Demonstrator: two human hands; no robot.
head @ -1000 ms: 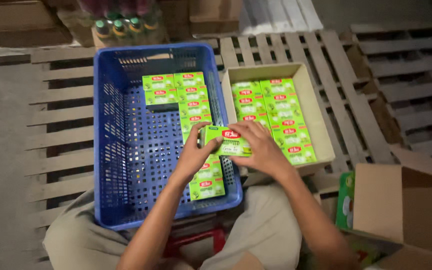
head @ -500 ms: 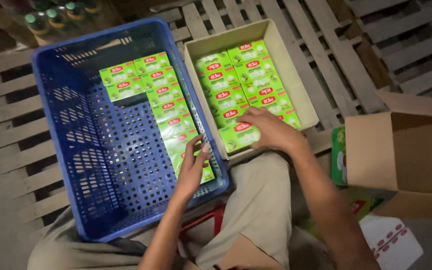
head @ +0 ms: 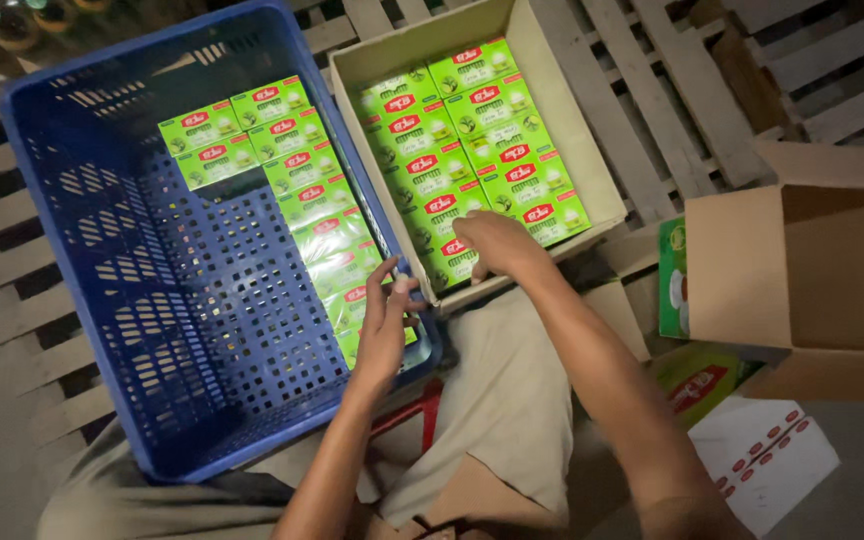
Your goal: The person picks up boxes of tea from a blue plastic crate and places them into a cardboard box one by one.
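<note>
The right hand (head: 497, 245) is laid on green packets (head: 472, 140) in the cardboard box (head: 592, 150), fingers curled over 1 packet; a firm grasp cannot be confirmed. The left hand (head: 384, 335), fingers released, rests on packets in the blue crate (head: 102, 330). Risk judged: neighbouring packets could be dislodged by a hasty lift.

Left hand (head: 384, 335) flat, fingers (head: 380, 290) extended; right hand (head: 492, 245) curled palm-down, forearms bare.

Perforated plastic crate (head: 152, 330), matt cardboard tray (head: 592, 170)
</note>
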